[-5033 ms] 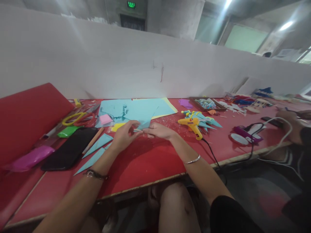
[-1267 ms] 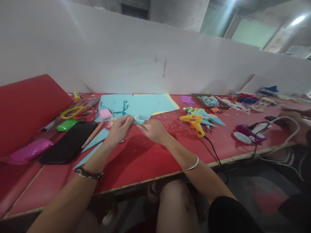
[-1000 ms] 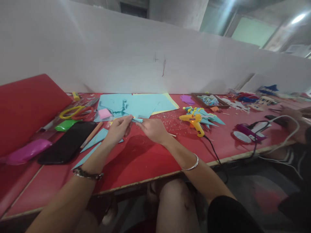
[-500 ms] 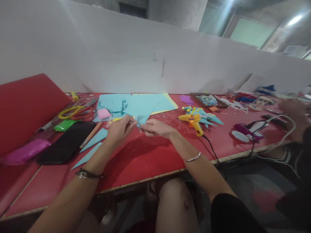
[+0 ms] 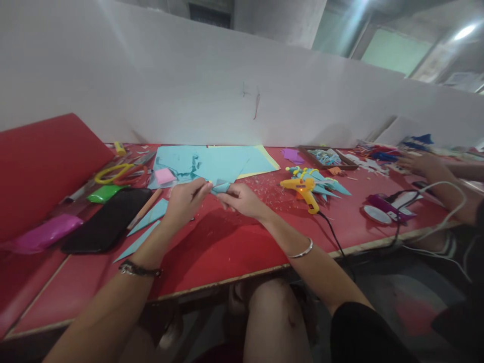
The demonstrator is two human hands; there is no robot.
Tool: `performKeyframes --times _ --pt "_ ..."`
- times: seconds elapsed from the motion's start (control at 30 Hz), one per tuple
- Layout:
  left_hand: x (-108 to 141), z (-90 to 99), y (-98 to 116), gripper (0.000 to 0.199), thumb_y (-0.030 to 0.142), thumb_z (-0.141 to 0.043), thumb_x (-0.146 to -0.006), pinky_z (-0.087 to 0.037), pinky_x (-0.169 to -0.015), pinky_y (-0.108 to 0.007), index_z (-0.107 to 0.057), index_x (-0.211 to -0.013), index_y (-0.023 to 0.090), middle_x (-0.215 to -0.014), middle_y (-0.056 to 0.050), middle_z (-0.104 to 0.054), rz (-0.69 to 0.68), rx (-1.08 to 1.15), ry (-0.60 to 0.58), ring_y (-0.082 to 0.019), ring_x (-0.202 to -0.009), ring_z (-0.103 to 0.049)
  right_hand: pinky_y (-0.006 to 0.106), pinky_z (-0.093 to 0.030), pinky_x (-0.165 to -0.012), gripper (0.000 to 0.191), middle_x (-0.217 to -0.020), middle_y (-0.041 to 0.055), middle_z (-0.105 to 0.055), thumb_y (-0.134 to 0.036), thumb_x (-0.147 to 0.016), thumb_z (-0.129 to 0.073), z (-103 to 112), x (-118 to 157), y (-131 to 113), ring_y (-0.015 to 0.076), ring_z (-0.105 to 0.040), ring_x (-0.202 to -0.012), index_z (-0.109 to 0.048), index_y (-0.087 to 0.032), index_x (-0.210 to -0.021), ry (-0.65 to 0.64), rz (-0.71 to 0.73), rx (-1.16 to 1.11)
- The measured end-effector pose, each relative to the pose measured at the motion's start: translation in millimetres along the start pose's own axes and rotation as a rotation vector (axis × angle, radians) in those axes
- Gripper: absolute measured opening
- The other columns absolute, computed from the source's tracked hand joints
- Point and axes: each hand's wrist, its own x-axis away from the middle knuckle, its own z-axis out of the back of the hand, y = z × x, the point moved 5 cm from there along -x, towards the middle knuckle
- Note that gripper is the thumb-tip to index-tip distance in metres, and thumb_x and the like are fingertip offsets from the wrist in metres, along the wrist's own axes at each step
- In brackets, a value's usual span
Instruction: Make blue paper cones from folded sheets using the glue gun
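Between my hands, above the red table (image 5: 212, 252), is a small folded piece of light blue paper (image 5: 221, 187). My left hand (image 5: 188, 199) pinches its left end, and my right hand (image 5: 242, 199) has its fingers closed round the right end. Behind them lie large light blue sheets (image 5: 227, 159) with a yellow edge showing. Two narrow blue paper triangles (image 5: 141, 239) rest beside my left forearm. Right of my right hand, a yellow glue gun (image 5: 304, 190) lies against blue paper cones (image 5: 321, 181) with yellow trim.
At the left are a black phone (image 5: 108, 222), green (image 5: 106, 193) and pink packets (image 5: 49, 233), and scissors (image 5: 115, 174). A tray of scraps (image 5: 328, 157) stands at the back right. Another person's arm (image 5: 442, 176) reaches in near a purple device (image 5: 389, 207) and white cables.
My right fingers have curled further round the blue paper, which has turned in my hands. The other person's hand at the right has reached further left over the table.
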Motion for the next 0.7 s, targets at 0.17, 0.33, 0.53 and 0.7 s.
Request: performKeyframes --times 0.17,0.33,0.53,0.7 --pt "0 -6.7 -5 0.038 0.039 -0.032 -0.084 -0.027 -0.048 -0.022 -0.034 -0.051 0.019 -0.040 0.006 -0.036 0.065 0.098 -0.071 -0.009 -0.042 -0.036 0.024 -0.039 -0.066 0.031 -0.080 0.0048 -0.064 -0.033 -0.085 -0.044 1 -1 1 0.0113 -0.054 -0.068 -0.061 -0.013 -0.101 0.114 0.146 0.421" --pt "0 -12.0 -9 0.038 0.040 -0.033 -0.084 -0.028 -0.047 -0.022 -0.033 -0.051 0.019 -0.039 0.006 -0.034 0.136 0.209 -0.117 -0.009 -0.040 -0.034 0.025 -0.037 -0.068 0.033 -0.101 0.0085 -0.065 -0.028 -0.087 -0.040 -4 -2 0 0.0161 -0.058 -0.083 -0.056 -0.018 -0.113 0.074 0.122 0.781" --pt "1 -6.7 -3 0.031 0.039 -0.034 -0.083 -0.028 -0.050 -0.023 -0.046 -0.063 0.019 -0.048 0.004 -0.045 0.020 0.004 -0.050 -0.011 -0.047 -0.042 0.022 -0.032 -0.057 0.029 -0.071 0.0028 -0.059 -0.031 -0.087 -0.038 2 -1 -9 0.0106 -0.048 -0.062 -0.062 -0.013 -0.089 0.050 0.056 0.483" --pt "3 -7.9 2 0.032 0.041 -0.033 -0.082 -0.030 -0.054 -0.024 -0.049 -0.065 0.019 -0.055 0.000 -0.053 -0.120 -0.131 -0.132 -0.014 -0.054 -0.049 0.020 -0.030 -0.053 0.025 -0.062 -0.0031 -0.046 -0.026 -0.084 -0.041 1 -2 -5 0.0061 -0.035 -0.054 -0.059 -0.010 -0.085 -0.074 0.007 0.047"
